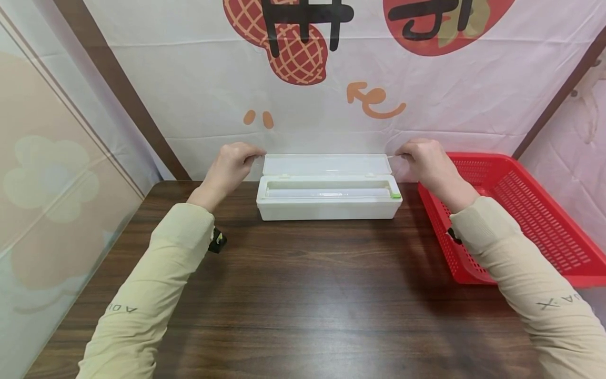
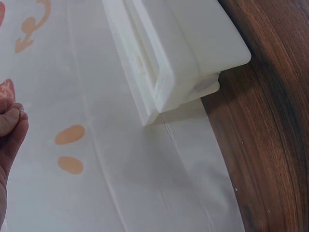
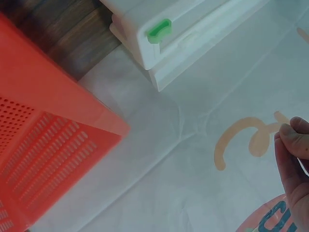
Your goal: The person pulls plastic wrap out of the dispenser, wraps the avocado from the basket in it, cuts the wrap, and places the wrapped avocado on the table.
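Observation:
A white cling film dispenser (image 1: 326, 210) stands at the table's back edge with its lid (image 1: 326, 164) raised. A pale roll (image 1: 326, 192) lies inside, and a green slide cutter (image 1: 395, 196) sits at the right end of its front rim. My left hand (image 1: 232, 163) is just left of the lid, thumb and fingertips pinched together. Opposite it, my right hand (image 1: 426, 160) pinches the same way beyond the lid's right end. The clear film between them barely shows; a faint glint appears at the left fingertips (image 2: 20, 110).
A red perforated basket (image 1: 544, 221) stands at the right, partly under my right forearm. Behind the table hangs a printed white cloth (image 1: 199, 105). The brown wooden table (image 1: 322, 295) extends in front of the dispenser.

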Demonstrator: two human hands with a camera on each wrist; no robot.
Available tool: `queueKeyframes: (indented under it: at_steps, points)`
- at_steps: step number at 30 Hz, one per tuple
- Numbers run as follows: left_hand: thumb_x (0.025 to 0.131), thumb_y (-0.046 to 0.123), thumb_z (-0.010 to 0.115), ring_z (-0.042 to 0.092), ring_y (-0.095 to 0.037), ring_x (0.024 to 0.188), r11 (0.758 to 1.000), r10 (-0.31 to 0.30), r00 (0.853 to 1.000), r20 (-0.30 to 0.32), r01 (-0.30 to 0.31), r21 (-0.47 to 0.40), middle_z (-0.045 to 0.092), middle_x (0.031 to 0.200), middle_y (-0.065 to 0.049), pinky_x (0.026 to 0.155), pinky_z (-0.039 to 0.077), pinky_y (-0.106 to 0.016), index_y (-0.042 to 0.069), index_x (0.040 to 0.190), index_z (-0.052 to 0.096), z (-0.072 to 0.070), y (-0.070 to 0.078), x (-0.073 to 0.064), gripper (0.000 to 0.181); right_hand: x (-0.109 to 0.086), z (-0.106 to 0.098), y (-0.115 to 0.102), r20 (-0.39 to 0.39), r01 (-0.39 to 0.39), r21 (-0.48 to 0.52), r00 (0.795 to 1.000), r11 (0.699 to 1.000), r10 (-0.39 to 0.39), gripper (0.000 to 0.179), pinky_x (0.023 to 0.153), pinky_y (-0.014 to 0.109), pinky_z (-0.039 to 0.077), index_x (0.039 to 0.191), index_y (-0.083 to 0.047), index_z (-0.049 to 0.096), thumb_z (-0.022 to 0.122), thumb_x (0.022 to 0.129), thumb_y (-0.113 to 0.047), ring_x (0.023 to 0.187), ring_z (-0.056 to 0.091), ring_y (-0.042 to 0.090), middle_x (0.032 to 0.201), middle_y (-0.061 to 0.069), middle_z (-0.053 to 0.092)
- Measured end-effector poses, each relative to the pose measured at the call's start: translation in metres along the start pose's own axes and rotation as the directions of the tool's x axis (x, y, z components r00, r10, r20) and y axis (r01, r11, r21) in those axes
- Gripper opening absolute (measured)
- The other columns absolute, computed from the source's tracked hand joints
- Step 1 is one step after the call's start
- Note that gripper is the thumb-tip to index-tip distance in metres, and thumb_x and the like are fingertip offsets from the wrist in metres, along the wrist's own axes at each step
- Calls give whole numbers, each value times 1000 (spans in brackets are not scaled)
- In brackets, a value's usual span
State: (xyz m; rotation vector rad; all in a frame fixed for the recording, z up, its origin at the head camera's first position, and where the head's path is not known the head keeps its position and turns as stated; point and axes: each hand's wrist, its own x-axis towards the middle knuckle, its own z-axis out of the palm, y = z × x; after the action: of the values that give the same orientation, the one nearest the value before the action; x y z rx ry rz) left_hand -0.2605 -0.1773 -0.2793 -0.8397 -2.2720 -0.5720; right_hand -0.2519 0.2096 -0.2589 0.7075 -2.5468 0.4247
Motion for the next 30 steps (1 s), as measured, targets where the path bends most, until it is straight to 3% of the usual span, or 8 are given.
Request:
queueKeyframes:
  at_steps: [14,26,30]
  points:
    - [80,-13,59,64,-29,83,1000,19,1000,-20,-19,-4,68,88,-17,74,52,-38,-2,90,71,-5,2,1,19,2,-6,-1,-19,6,-22,1000,1000,-7,19,81,43,50,98,0,69,59,83,5,84,60,30,90,17,66]
    - [80,-11,60,64,-30,83,1000,27,999,-20,-27,10,68,88,-17,73,52,-38,-2,90,71,-9,4,2,18,1,-10,-2,-23,9,-14,1000,1000,-9,18,81,44,49,97,1,69,58,84,6,86,60,30,91,16,66]
    - [80,-10,61,65,-29,82,1000,28,999,-30,-28,-4,69,86,-16,73,52,-37,-2,89,71,-10,5,2,16,0,-11,-2,-53,43,-2,998,999,-43,17,79,43,50,93,2,69,57,82,9,84,61,30,89,17,66]
